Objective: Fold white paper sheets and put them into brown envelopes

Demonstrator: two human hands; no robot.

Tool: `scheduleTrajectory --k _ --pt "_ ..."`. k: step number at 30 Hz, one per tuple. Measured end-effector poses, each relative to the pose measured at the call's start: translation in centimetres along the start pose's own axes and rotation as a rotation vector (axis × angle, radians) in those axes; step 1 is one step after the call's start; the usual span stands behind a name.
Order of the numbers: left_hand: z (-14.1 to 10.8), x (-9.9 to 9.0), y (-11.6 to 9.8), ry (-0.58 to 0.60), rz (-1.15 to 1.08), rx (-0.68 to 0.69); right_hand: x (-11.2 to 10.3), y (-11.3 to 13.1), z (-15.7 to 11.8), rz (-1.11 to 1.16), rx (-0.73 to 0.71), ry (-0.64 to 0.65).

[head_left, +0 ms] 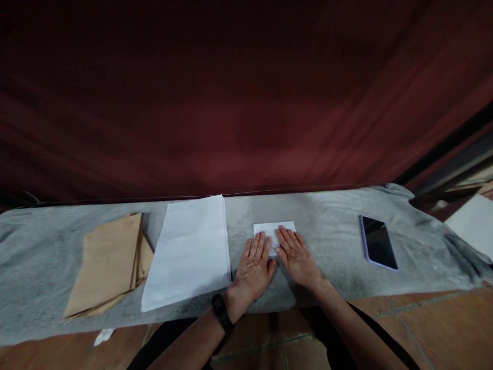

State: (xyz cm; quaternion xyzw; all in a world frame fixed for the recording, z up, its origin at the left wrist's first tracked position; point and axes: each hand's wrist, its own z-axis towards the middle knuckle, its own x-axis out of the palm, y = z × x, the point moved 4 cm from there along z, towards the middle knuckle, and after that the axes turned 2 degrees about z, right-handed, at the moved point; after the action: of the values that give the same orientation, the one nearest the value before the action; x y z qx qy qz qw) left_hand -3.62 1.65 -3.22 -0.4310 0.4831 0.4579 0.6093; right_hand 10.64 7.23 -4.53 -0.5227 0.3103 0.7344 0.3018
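A small white piece of paper [274, 226], apparently folded, lies flat on the grey cloth. Over its left part rests my left hand [254, 264], palm down with fingers stretched out. My right hand [295, 254] lies flat across its right part, fingers extended and slightly spread. The two hands nearly meet at the thumbs, and they cover most of the paper's lower half. Just left of my left hand is a stack of large white sheets [188, 252].
Brown paper envelopes [108, 262] lie in a pile at the left. A smartphone [379, 242] with a purple case lies to the right. Grey cloth [327, 221] covers the narrow surface, backed by a dark red curtain [246, 118]. A white scrap [103, 336] is on the tiled floor.
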Motion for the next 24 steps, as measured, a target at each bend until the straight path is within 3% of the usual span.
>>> scheduleTrajectory --k 4,10,13,18,21,24 --pt "0.3 -0.5 0.1 0.008 0.0 -0.025 -0.1 -1.4 -0.2 -0.042 0.081 0.012" --pt "2.2 -1.2 -0.7 -0.026 0.005 -0.043 -0.4 -1.4 0.1 -0.021 0.111 0.02" --pt "3.3 -0.7 -1.1 -0.049 -0.011 -0.008 -0.5 -1.3 0.1 0.007 0.121 0.023" --pt "3.9 0.7 -0.8 0.02 0.015 -0.024 -0.9 -1.6 -0.1 0.09 0.133 0.058" --pt "3.8 0.8 -0.7 0.03 0.019 -0.018 -3.0 -2.6 -0.1 0.24 0.158 0.043" --pt "3.7 0.7 -0.7 0.028 0.015 -0.012 -6.7 -4.0 0.1 0.507 0.221 -0.142"
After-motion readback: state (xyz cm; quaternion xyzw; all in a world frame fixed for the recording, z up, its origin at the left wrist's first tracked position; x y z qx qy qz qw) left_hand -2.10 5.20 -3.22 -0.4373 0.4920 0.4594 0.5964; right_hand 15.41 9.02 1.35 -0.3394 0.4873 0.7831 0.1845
